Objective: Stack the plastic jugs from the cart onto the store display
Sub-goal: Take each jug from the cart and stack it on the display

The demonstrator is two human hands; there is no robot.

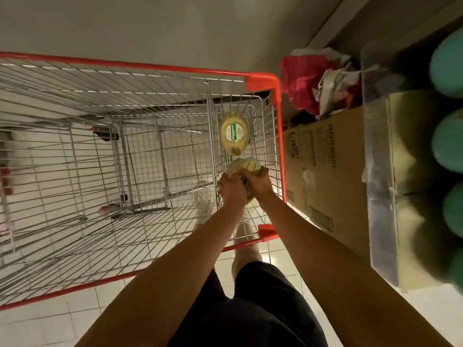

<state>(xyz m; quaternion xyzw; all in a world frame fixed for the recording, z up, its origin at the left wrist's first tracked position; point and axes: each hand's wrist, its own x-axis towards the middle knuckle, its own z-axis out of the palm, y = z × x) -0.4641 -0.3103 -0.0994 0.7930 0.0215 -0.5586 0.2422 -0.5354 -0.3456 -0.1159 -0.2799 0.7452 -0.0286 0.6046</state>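
Note:
I look straight down into a wire cart (105, 151) with a red rim. In its small right-hand compartment lie two yellowish plastic jugs. The far jug (234, 132) shows a round label with a green stripe and lies untouched. The near jug (244, 166) is gripped by both hands: my left hand (231, 187) curls over its left side and my right hand (259, 182) wraps its right side. Most of that jug is hidden under my fingers. At the right, the display (380, 171) carries green-capped jugs (448, 144) in a row, blurred.
A brown cardboard box (323, 171) stands on the floor between the cart and the display. A heap of red and white plastic bags (315, 81) lies beyond the box. The cart's large compartment shows only the white floor tiles (426, 311) through the wire. My legs stand below the cart's rim.

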